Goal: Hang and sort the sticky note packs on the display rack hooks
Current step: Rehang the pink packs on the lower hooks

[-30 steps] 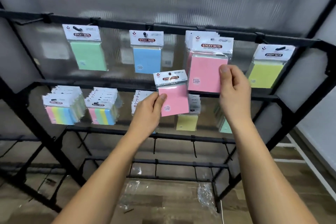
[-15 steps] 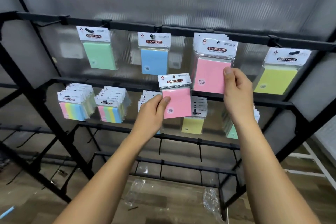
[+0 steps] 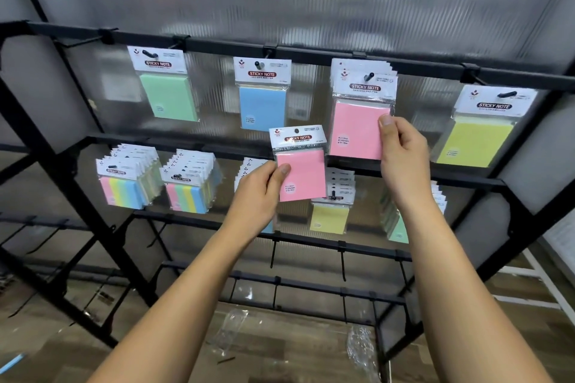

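So far: the display rack point(image 3: 311, 53) already carries most of the stock, sorted by colour, and one loose pack is in hand.
Landmark: the pink stack point(image 3: 357, 121) hanging on the third hook of the rack's top bar.
Top bar, done: a green pack point(image 3: 168, 96) hangs far left of the pink stack, a blue pack point(image 3: 263, 106) just left of it, a yellow pack point(image 3: 476, 140) to its right.
Top bar, left: one bare hook point(image 3: 84, 42) sticks out beyond the green pack, farthest from the pink stack.
Middle bar, done: two striped multicolour stacks point(image 3: 124, 190) hang below and well left of the pink stack; a yellow stack point(image 3: 329, 218) hangs right below it, and a pale green stack point(image 3: 398, 227) below and slightly right. One more stack sits behind the left hand, colour hidden.
Lower bars: several hooks below the pink stack look unfilled, so more hanging may remain.
Left hand point(image 3: 258, 193): fingers curled, thumb pinching the loose pink pack point(image 3: 300, 169), held upright just below-left of the pink stack, not on any hook.
Right hand point(image 3: 401, 152): thumb and fingers pinch the front pack's right edge, steadying the pink stack.
Next step, judged: thread the loose pack's hanging hole onto the pink stack's hook.
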Tool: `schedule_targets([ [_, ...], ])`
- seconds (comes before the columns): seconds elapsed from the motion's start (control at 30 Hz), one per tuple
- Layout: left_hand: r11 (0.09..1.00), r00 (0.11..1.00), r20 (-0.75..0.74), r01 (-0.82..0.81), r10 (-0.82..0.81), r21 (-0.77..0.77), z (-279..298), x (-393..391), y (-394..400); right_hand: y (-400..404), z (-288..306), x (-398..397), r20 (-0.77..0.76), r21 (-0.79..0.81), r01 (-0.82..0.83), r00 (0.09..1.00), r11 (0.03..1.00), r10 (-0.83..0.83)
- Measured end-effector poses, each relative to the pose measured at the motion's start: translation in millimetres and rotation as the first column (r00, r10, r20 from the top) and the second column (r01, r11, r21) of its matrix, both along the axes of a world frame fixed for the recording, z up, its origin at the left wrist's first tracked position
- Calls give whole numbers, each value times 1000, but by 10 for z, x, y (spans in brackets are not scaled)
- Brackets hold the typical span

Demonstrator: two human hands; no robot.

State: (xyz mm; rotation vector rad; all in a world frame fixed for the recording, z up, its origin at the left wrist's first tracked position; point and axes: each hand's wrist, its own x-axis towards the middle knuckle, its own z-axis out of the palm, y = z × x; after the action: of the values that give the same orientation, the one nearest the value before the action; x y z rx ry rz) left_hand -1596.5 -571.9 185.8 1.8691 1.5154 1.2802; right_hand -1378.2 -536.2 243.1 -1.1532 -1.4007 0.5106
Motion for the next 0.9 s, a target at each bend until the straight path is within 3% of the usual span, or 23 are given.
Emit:
schedule_targets([
  [0.37,1000,1000,1,-12,12,2,-13,-34,76,245,-184,-20,33,-36,36,999,999,-34],
  [0.7,999,1000,1,12,-12,-41,-142,-89,-87,54,-785,-22,-3,-282,-51,999,958,52],
  [0.9,995,995,27,93,-92,-36,-75,-38,-167,-211,-745,-124,25,-250,-63,997,966,72],
])
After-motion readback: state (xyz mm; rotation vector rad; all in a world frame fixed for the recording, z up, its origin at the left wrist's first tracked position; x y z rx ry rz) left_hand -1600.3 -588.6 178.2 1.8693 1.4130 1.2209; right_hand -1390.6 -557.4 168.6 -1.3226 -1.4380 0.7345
